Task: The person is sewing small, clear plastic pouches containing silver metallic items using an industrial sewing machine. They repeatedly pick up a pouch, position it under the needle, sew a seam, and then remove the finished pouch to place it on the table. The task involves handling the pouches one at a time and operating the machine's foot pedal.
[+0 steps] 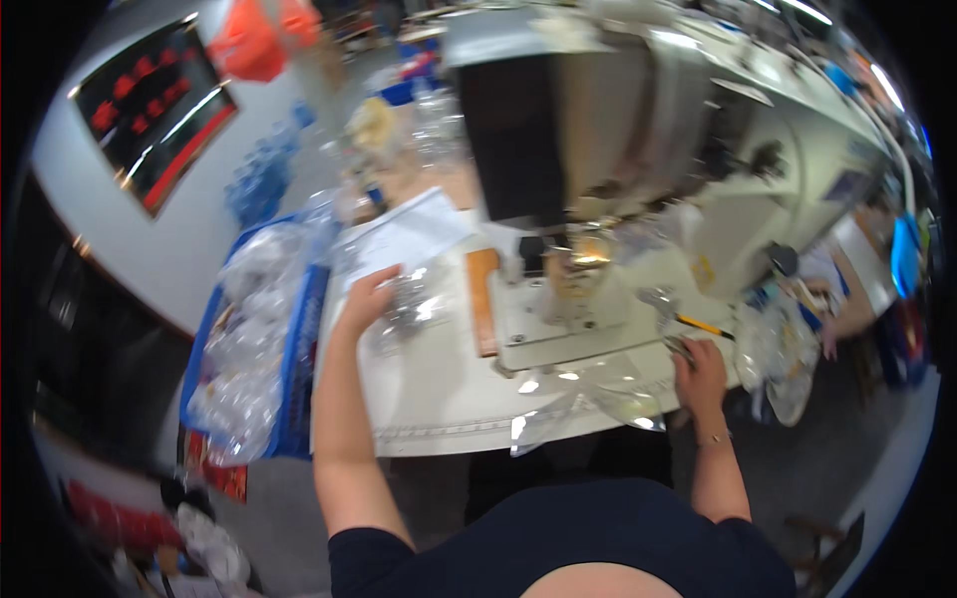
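Note:
My left hand (371, 299) is at the left of the white worktable, its fingers curled against a crumpled piece of clear plastic (414, 301). Blur hides part of that grip. At the right front, my right hand (702, 373) is closed around a small dark metal tool (680, 347), perhaps thread snips. Between my arms, a clear plastic sheet (588, 404) lies over the table's front edge. Beyond it stands a sewing machine (618, 110), its needle area above a metal plate (558, 339). A yellow-and-black pen (705, 326) lies just past my right hand.
A blue crate (299, 399) full of clear plastic bags stands left of the table. White paper (414, 234) and an orange-brown strip (482, 304) lie on the tabletop. More clear bags (783, 359) hang at the right edge. Another person's arm (857, 284) shows farther right.

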`<move>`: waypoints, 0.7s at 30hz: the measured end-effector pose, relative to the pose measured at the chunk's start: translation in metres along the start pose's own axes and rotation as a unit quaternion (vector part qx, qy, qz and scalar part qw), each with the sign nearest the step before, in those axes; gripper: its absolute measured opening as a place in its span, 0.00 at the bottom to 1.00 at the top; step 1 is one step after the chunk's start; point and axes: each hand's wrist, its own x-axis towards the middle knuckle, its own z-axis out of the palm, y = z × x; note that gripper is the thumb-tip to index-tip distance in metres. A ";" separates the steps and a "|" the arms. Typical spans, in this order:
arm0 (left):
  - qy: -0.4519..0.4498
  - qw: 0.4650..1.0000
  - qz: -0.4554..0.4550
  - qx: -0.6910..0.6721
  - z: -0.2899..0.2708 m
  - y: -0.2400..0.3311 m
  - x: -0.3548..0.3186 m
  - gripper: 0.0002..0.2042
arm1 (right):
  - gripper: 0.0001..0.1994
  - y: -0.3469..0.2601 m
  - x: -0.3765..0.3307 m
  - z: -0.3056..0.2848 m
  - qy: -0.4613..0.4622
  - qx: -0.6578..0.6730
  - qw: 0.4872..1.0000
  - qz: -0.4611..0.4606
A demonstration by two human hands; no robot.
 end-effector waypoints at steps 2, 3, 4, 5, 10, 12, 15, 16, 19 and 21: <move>0.122 0.963 0.179 0.162 0.004 -0.011 -0.005 0.20 | 0.13 0.000 0.008 -0.004 -0.043 -0.054 0.998 -0.010; 0.192 0.932 0.207 0.226 0.018 0.006 -0.012 0.19 | 0.12 0.000 0.011 -0.006 -0.023 -0.043 0.998 -0.039; 0.267 0.890 0.230 0.290 0.026 0.028 -0.023 0.17 | 0.12 0.000 0.013 -0.007 -0.016 -0.053 0.998 -0.041; 0.296 0.886 0.268 0.235 0.038 0.041 -0.028 0.16 | 0.12 0.008 0.017 -0.005 -0.013 -0.046 0.998 -0.046; 0.106 0.956 0.272 -0.014 0.127 0.108 -0.082 0.10 | 0.12 0.014 0.071 0.016 0.004 -0.048 0.997 -0.058; 0.012 0.975 0.204 -0.082 0.158 0.123 -0.108 0.13 | 0.11 0.019 0.088 0.030 -0.027 -0.049 0.998 -0.043; -0.174 0.938 0.088 -0.287 0.191 0.146 -0.142 0.14 | 0.11 0.012 0.112 0.024 -0.208 0.092 0.974 0.014; -0.230 0.889 0.031 -0.395 0.201 0.154 -0.150 0.15 | 0.11 0.001 0.111 0.022 -0.147 0.105 0.983 -0.041; -0.247 0.771 -0.094 -0.579 0.224 0.182 -0.156 0.19 | 0.12 -0.048 0.079 0.007 0.009 0.123 0.960 -0.250; -0.249 0.673 -0.086 -0.692 0.245 0.156 -0.142 0.19 | 0.12 -0.086 0.052 -0.009 0.009 0.119 0.916 -0.384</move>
